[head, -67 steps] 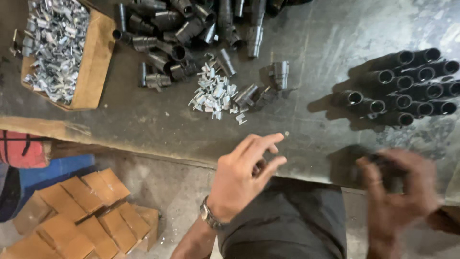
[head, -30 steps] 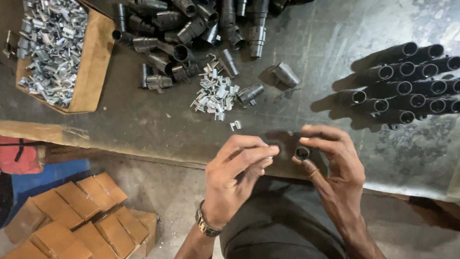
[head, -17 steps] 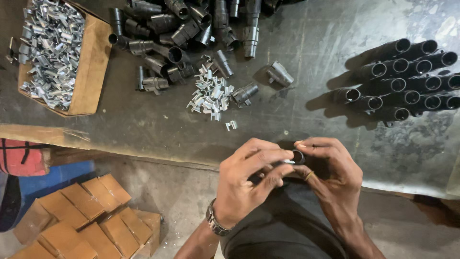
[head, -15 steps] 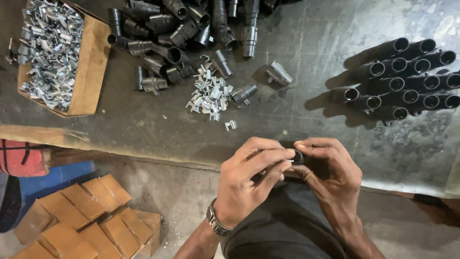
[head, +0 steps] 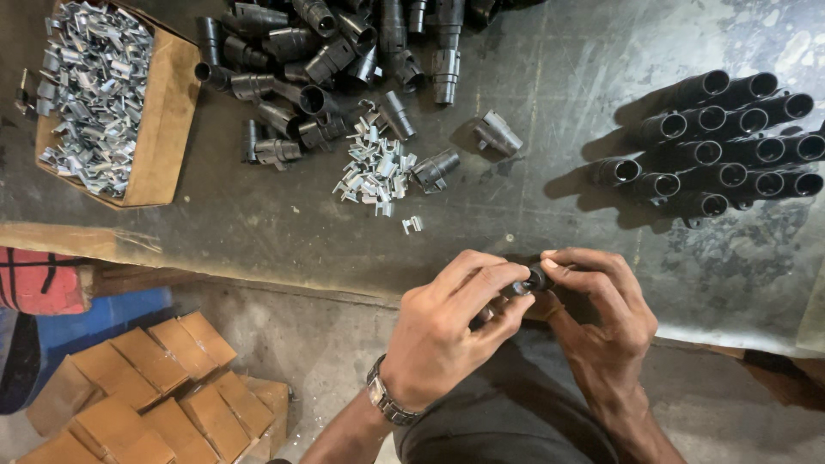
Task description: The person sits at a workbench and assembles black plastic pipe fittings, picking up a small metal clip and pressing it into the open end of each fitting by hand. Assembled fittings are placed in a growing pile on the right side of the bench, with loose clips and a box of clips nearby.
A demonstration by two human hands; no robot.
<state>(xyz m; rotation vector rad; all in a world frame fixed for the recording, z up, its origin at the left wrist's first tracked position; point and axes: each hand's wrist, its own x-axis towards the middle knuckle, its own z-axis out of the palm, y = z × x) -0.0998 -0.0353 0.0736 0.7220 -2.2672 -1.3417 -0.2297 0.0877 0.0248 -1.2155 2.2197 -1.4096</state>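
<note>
Between the two hands, at the near edge of the grey metal bench (head: 258,215), sat a small black tubular plastic fitting (head: 538,278), and most of it was hidden. Only its round open end showed, dark and ringed, peeking out between the fingertips; its body and length could not be made out. The left hand (head: 447,331) curled over it from one side, its grip narrow and pinched with thumb and forefinger against the fitting's mouth, where a tiny bright metal piece seemed to be pressed, too small to tell apart clearly. The right hand (head: 601,322) closed its grip around the fitting from the other side, with the palm covering the rest. A wristwatch (head: 388,402) sat on the left wrist.

Farther back on the bench lay a loose heap of black plastic fittings (head: 326,51), cut off by the top edge of the view, and just beside it a small pile of silvery metal clips (head: 375,167). A brown cardboard box full of silvery clips (head: 103,99) stood at the left. A neat cluster of upright black tubes (head: 722,146) stood at the right, partly cut off. Below the bench, folded brown cardboard boxes (head: 146,387) lay on the floor.
</note>
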